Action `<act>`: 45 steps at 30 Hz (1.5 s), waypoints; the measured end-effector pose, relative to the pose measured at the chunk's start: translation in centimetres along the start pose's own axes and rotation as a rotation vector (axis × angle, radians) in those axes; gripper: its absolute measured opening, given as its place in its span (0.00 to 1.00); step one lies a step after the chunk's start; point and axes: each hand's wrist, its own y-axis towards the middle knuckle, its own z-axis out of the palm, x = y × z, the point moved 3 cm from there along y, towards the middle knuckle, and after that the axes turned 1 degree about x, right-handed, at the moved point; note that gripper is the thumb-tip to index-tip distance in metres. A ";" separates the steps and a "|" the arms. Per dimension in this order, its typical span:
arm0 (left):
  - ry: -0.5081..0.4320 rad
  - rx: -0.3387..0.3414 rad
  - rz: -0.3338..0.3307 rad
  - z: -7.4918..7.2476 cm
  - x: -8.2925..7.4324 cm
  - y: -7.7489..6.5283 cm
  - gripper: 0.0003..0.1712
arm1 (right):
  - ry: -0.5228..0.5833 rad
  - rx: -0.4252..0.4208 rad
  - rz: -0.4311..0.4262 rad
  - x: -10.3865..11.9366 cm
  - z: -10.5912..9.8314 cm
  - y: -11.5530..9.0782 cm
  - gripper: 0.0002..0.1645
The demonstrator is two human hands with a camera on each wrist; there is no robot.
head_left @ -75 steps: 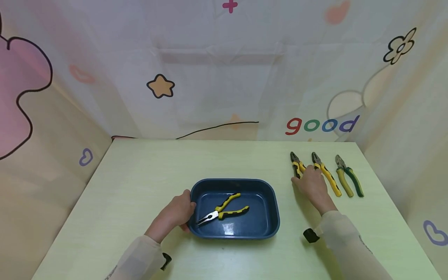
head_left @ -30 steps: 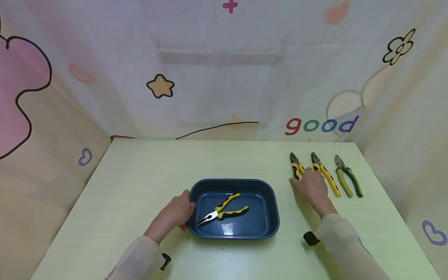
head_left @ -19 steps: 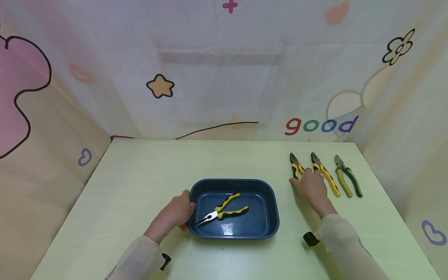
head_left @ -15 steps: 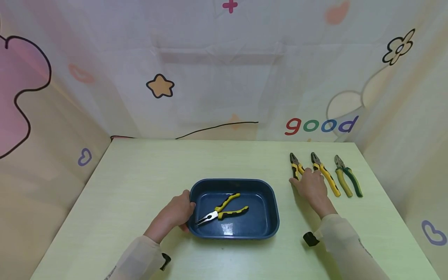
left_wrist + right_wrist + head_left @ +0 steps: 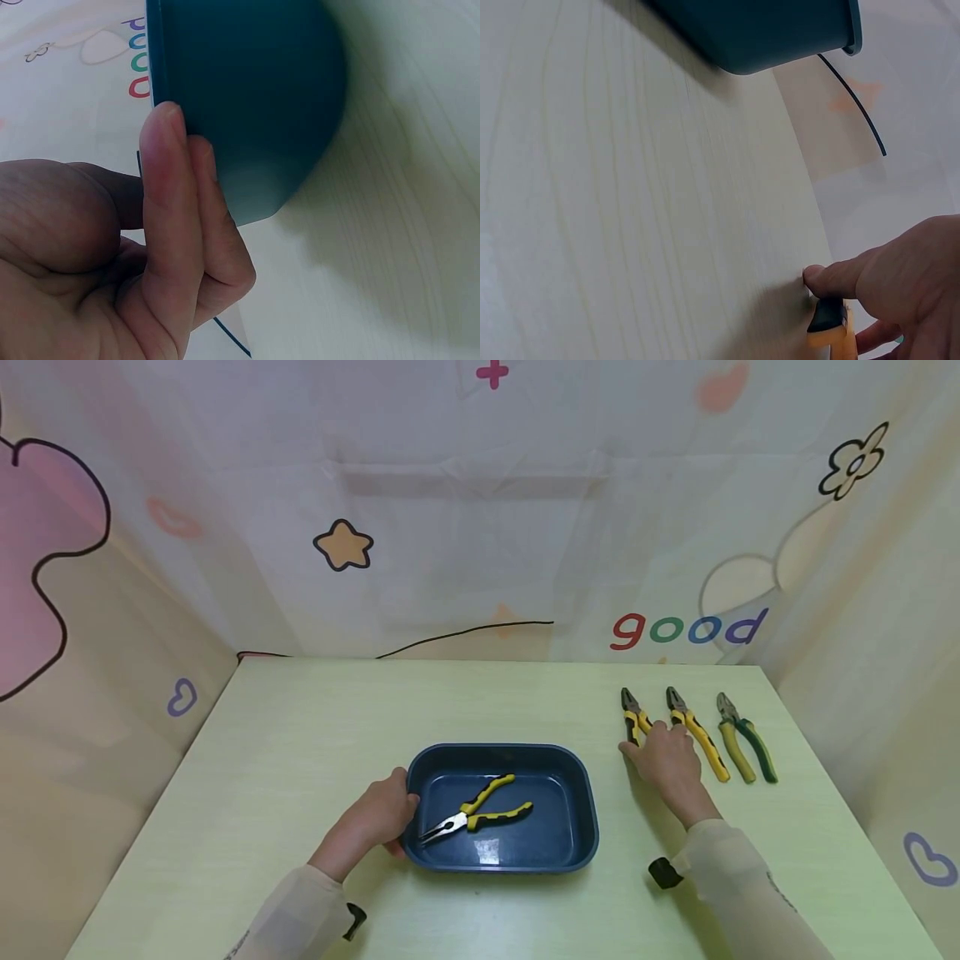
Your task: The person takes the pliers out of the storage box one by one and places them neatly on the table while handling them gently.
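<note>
My left hand [image 5: 384,807] grips the left wall of a dark blue tray [image 5: 558,827]; in the left wrist view its fingers [image 5: 169,165] press flat against the outer wall. Inside the tray lie long-nose pliers [image 5: 498,817] with yellow-and-black handles, spread apart, nose toward the left hand. To the tray's right, my right hand [image 5: 664,766] pinches the handles of the leftmost combination pliers [image 5: 630,700], whose dark head points away. In the right wrist view the thumb meets a black-and-orange handle end [image 5: 827,321]. Most of these handles are hidden by the hand.
Close beside the right hand lie a second yellow-and-black pair of pliers [image 5: 708,749] and a green-handled pair [image 5: 763,752], heads pointing back. The pale tabletop [image 5: 337,702] ends at a printed cloth backdrop [image 5: 450,568], with cloth at both sides.
Since the oldest frame my right hand has shifted very slightly left and nearer along the pliers' handles. The left hand, tray and the pliers look the same.
</note>
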 end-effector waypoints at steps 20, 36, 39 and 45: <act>0.006 -0.001 0.009 -0.1 -0.2 -0.1 0.18 | -0.034 -0.022 -0.014 -0.1 0.1 0.0 0.44; 0.014 -0.009 0.027 -0.2 -0.3 -0.4 0.16 | -0.061 -0.033 -0.002 0.2 0.3 -0.2 0.44; 0.018 -0.011 0.031 -0.3 -0.4 -0.4 0.17 | -0.064 -0.031 -0.002 0.3 0.3 -0.2 0.44; 0.022 -0.014 0.036 -0.3 -0.5 -0.4 0.17 | -0.064 -0.024 0.011 0.3 0.4 -0.1 0.45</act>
